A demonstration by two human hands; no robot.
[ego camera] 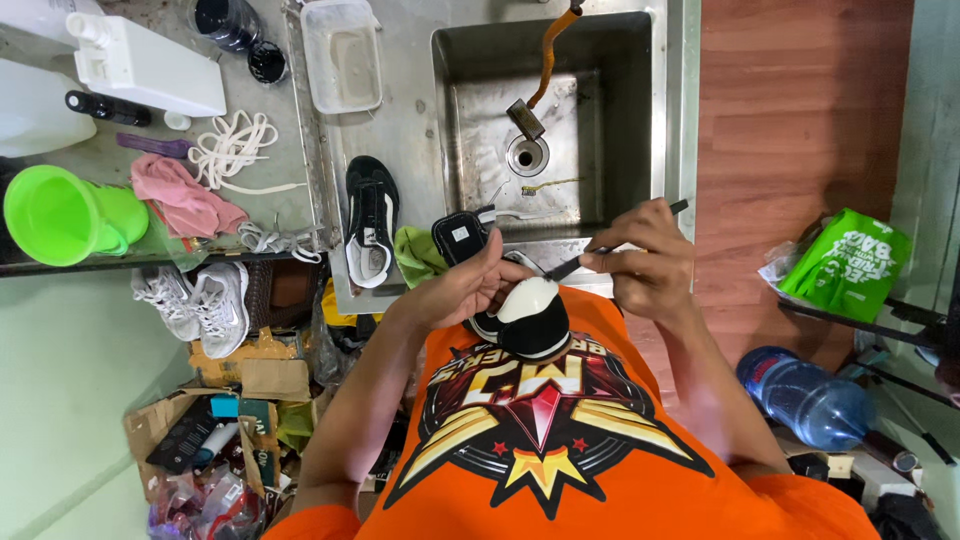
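My left hand (462,288) grips a black and white sneaker (528,318), held against my chest with its white toe up and its tongue lifted toward the sink. My right hand (645,262) pinches a thin dark brush (600,248), whose tip rests on the shoe near the toe. The matching black and white sneaker (371,218) lies on the steel counter to the left of the sink, beside a green cloth (418,255).
A steel sink (600,60) holds an orange hose and a small brush near the drain. A clear tub (340,52), white laces (232,148), pink cloth (180,197), green funnel (60,215) and white jug lie left. Grey sneakers (200,300) sit below. A water bottle (805,398) stands right.
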